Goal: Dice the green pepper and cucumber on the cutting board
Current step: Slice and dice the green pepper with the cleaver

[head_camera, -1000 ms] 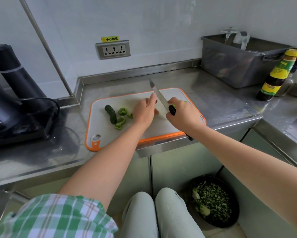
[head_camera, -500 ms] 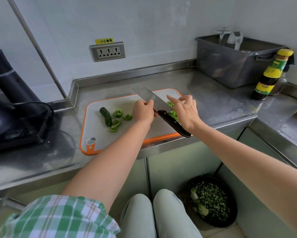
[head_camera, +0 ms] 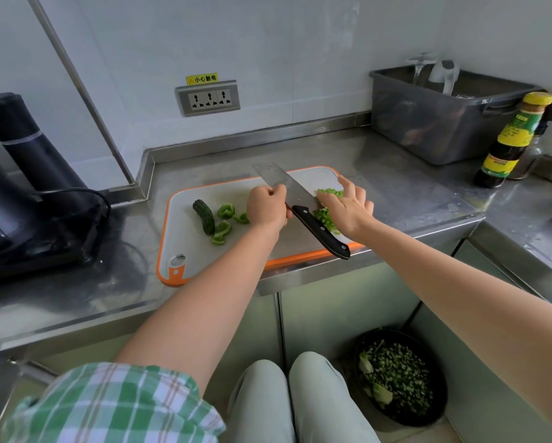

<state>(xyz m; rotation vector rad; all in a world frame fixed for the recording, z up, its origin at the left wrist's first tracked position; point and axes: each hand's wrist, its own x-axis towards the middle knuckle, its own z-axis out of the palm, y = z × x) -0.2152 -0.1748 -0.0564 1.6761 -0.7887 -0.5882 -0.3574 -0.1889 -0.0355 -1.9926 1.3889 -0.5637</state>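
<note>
White wall panels [head_camera: 300, 43], triple outlet [head_camera: 208, 98] at 11 o'clock, stainless steel bench [head_camera: 396, 193], black appliance [head_camera: 19, 187] at 9 o'clock, grey tub [head_camera: 428, 129] at 1 o'clock, sauce bottle [head_camera: 511, 142] at 2 o'clock, steel cabinet doors [head_camera: 332, 298] below, dark bowl [head_camera: 428, 414] at 5 o'clock

Left grip [head_camera: 266, 207] curls closed in a pinch, while right grip [head_camera: 348, 207] lies open, fingers spread.

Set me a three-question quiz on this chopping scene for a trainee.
1. True or false: the cucumber is already diced.
2. Fill in: the right hand has its fingers ___ (curled or spread).
3. The knife is gripped by: A. the left hand; B. the right hand; C. neither.

Key: 1 false; 2 spread; 3 A.
</note>
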